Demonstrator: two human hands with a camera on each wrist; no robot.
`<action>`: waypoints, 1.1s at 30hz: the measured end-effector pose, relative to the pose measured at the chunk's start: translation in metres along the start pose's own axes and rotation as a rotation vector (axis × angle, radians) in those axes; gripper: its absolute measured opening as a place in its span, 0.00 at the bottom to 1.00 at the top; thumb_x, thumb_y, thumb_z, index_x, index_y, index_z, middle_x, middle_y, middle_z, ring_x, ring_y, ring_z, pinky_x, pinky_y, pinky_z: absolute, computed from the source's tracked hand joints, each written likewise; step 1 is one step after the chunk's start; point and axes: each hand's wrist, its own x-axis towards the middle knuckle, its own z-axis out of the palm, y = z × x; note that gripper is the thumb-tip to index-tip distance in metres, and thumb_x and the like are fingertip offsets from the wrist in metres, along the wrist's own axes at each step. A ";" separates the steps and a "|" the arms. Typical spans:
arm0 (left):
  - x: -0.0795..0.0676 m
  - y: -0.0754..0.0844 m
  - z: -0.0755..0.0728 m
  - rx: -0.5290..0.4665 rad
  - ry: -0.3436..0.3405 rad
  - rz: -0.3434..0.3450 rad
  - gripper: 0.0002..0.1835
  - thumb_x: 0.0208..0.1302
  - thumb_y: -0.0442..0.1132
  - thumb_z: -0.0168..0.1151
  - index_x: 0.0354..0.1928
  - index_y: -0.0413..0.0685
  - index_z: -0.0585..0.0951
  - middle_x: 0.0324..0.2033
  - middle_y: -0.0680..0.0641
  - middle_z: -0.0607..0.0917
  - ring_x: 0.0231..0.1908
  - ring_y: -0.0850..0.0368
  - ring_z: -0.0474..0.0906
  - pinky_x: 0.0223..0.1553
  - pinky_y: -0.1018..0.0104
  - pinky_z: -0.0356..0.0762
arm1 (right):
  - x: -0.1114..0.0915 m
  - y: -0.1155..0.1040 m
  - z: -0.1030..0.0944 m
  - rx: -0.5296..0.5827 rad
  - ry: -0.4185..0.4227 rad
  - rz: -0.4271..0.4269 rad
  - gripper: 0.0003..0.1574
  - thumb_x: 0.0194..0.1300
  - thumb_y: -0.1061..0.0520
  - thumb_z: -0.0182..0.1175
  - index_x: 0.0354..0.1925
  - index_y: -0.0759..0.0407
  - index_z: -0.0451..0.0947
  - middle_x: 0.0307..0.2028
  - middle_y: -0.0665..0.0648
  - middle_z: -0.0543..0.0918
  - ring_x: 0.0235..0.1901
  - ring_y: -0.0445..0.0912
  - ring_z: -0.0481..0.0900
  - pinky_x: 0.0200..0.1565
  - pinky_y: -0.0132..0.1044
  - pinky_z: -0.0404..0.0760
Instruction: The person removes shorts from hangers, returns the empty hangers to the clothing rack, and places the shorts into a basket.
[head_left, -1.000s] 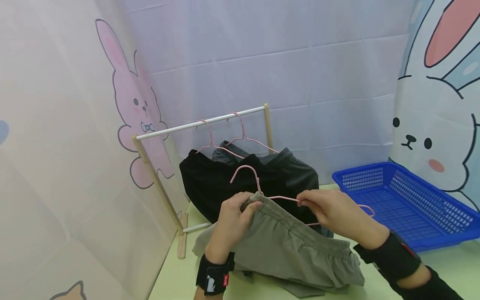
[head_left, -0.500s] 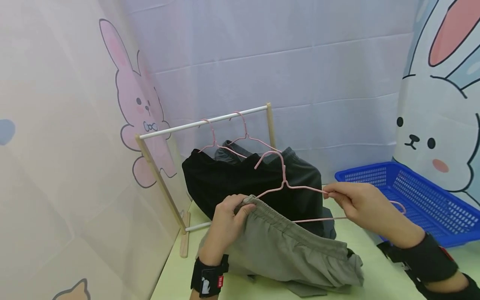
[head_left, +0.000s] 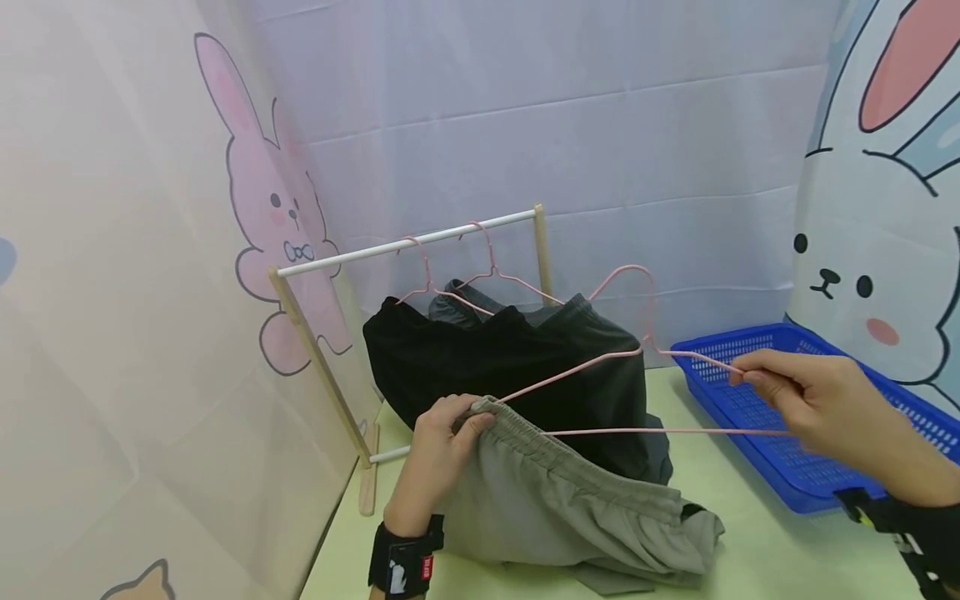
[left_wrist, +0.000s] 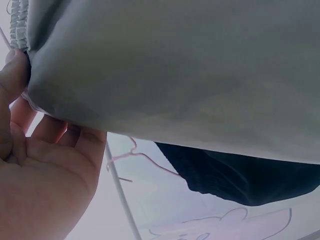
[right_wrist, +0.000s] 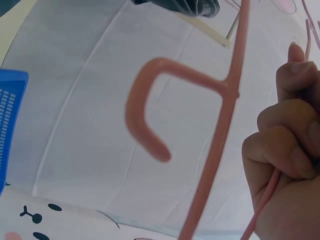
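Grey-green elastic-waist shorts (head_left: 570, 508) lie slantwise over the table front. My left hand (head_left: 435, 454) pinches one corner of their waistband between thumb and fingers; the left wrist view shows this hand (left_wrist: 50, 175) at the fabric's edge. A pink clothes hanger (head_left: 645, 431) stretches between my hands, its hook pointing up. Its left end disappears at the waistband corner by the left hand. My right hand (head_left: 832, 408) grips the hanger's right shoulder. In the right wrist view, curled fingers (right_wrist: 280, 145) hold the wire, and the hanger's small end hook (right_wrist: 137, 100) shows close up.
Behind the shorts stands a small rack with a white rail (head_left: 375, 251) and wooden posts. Black (head_left: 450, 358) and dark grey (head_left: 611, 342) garments hang there on pink hangers. A blue plastic basket (head_left: 780, 483) sits at the right, partly behind the right hand.
My right hand has moved right, drawing the hanger along, so much more of its wire shows outside the waistband. The left hand keeps its pinch and has shifted slightly left.
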 end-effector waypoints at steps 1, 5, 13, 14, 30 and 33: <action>0.000 -0.001 0.000 -0.004 0.002 0.002 0.05 0.67 0.44 0.70 0.43 0.60 0.88 0.35 0.64 0.83 0.39 0.63 0.77 0.43 0.62 0.79 | -0.002 0.002 -0.002 -0.008 -0.004 0.022 0.17 0.68 0.75 0.61 0.44 0.56 0.86 0.23 0.42 0.71 0.16 0.32 0.61 0.15 0.25 0.58; 0.000 -0.004 -0.001 -0.022 -0.014 0.010 0.06 0.67 0.46 0.70 0.44 0.61 0.88 0.35 0.64 0.83 0.39 0.63 0.78 0.43 0.63 0.80 | -0.009 0.008 -0.011 -0.035 0.000 0.082 0.15 0.69 0.76 0.59 0.45 0.62 0.86 0.25 0.44 0.75 0.17 0.34 0.62 0.15 0.27 0.59; -0.006 -0.011 -0.004 -0.002 0.025 -0.009 0.04 0.67 0.44 0.70 0.42 0.58 0.88 0.35 0.62 0.84 0.37 0.64 0.80 0.40 0.64 0.81 | -0.024 0.022 -0.025 -0.076 0.097 0.092 0.12 0.74 0.74 0.54 0.42 0.69 0.85 0.24 0.39 0.73 0.15 0.32 0.59 0.14 0.26 0.57; -0.006 -0.011 -0.004 -0.001 0.025 -0.012 0.04 0.67 0.44 0.70 0.42 0.57 0.88 0.35 0.62 0.84 0.37 0.64 0.80 0.40 0.64 0.81 | -0.026 0.023 -0.027 -0.087 0.101 0.102 0.12 0.75 0.73 0.53 0.42 0.69 0.84 0.24 0.39 0.72 0.15 0.32 0.59 0.15 0.26 0.58; -0.007 -0.009 -0.002 -0.004 0.018 0.004 0.05 0.67 0.43 0.70 0.43 0.55 0.88 0.36 0.60 0.85 0.37 0.63 0.80 0.41 0.63 0.81 | -0.020 0.013 -0.038 -0.135 0.089 0.159 0.11 0.77 0.71 0.52 0.45 0.70 0.83 0.21 0.49 0.70 0.16 0.33 0.60 0.16 0.28 0.58; -0.008 -0.009 0.000 -0.003 0.026 0.004 0.05 0.67 0.43 0.70 0.42 0.55 0.87 0.35 0.59 0.85 0.36 0.63 0.79 0.40 0.64 0.81 | -0.009 0.004 -0.039 -0.148 0.104 0.142 0.10 0.76 0.70 0.54 0.46 0.68 0.83 0.20 0.49 0.69 0.16 0.33 0.59 0.14 0.27 0.57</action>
